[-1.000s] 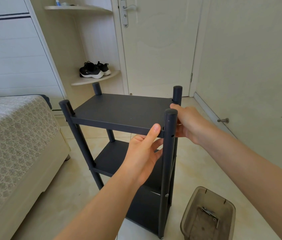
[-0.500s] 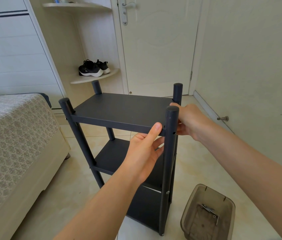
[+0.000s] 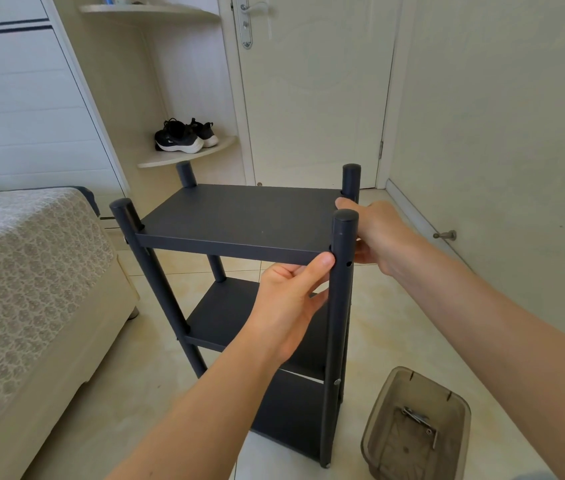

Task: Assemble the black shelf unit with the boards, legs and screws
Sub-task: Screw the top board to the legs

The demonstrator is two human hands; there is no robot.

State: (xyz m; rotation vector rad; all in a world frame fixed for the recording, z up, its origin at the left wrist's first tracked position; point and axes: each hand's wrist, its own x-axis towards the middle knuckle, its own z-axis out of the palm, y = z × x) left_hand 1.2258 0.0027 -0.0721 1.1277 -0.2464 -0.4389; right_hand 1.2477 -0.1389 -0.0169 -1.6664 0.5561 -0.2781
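Note:
The black shelf unit stands upright on the tiled floor, its top board (image 3: 239,216) held between round legs. My left hand (image 3: 291,299) grips the top board's front edge from below, thumb on the edge beside the near right leg (image 3: 338,323). My right hand (image 3: 374,233) holds the board's right edge between the near right leg and the far right leg (image 3: 351,180). A middle board (image 3: 225,317) and a lower board (image 3: 288,414) sit beneath. A screw head (image 3: 336,382) shows on the near right leg.
A smoky plastic tray (image 3: 447,403) with loose screws (image 3: 419,422) lies on the floor at the right of the unit. A bed (image 3: 24,278) is at the left. Behind are a door (image 3: 312,91), a corner shelf with black shoes (image 3: 184,135), and a wall doorstop (image 3: 444,235).
The view has shifted slightly. Both hands keep the same hold on the top board and the shelf unit stays where it was.

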